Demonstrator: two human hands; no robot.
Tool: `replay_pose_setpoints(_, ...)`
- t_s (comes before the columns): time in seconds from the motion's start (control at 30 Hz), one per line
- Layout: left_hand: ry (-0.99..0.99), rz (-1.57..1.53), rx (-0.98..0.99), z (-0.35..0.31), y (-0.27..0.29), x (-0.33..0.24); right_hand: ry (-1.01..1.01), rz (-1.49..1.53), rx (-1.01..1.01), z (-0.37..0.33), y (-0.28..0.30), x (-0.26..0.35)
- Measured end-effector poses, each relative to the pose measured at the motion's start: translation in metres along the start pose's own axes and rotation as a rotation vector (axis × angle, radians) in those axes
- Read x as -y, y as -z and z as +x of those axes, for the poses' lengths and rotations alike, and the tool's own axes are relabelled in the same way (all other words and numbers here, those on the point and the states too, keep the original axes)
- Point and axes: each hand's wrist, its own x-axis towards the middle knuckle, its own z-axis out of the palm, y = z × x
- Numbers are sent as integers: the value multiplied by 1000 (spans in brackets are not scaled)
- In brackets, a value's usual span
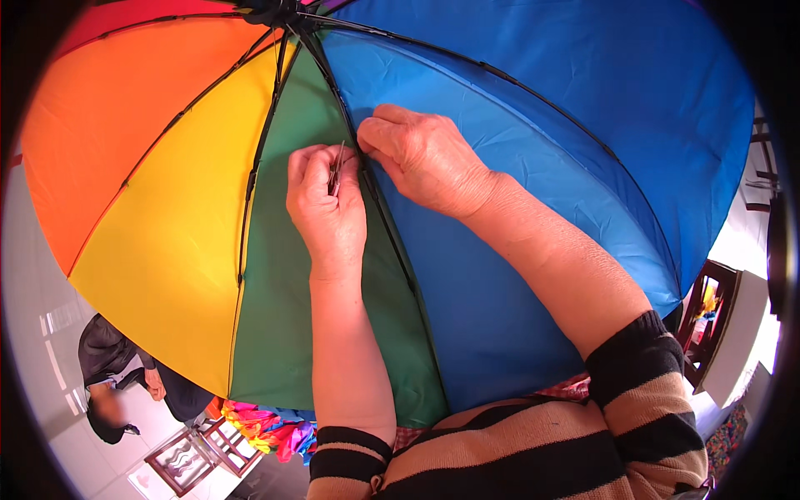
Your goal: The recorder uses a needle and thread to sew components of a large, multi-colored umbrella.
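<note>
Tiled floor (62,417) is showing past the umbrella (167,183); left hand (327,212) is pinching a small metal tool (335,177), right hand (429,158) is curling near a rib (386,224) (can't tell its grip).

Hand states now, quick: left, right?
Left hand: closed, holding a small metal tool.
Right hand: fingertips pinched together beside the umbrella rib; whether they grip anything can't be told.

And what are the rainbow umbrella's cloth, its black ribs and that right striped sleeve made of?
The cloth looks like smooth, thin synthetic fabric: it has soft sheen and small creases. The ribs look slim and stiff with a dark finish, probably metal, though maybe plastic. The striped sleeve seems a matte knit, judging by its soft folds.
</note>
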Motion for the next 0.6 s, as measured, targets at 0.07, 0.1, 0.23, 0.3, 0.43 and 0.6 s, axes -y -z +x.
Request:
replay_pose_setpoints(0.07, -36, 18, 39, 3, 7, 5, -63, -8, -10, -3, 4, 0)
replay_pose_setpoints(0.1, 17, -4, 55, 4, 12, 5, -127, -15, -20, -5, 8, 0)
replay_pose_setpoints(0.23, 178, -86, 75, 0, 27, 7, -282, 31, 57, -8, 18, 5)
replay_pose_setpoints(0.3, 287, -176, 58, -2, 29, 7, -330, 56, 101, -8, 22, 7)
replay_pose_setpoints(0.43, 301, -204, 63, -2, 26, 7, -366, 64, 130, -9, 26, 8)
replay_pose_setpoints(0.6, 308, -196, 81, 0, 23, 6, -362, 97, 137, -7, 25, 8)
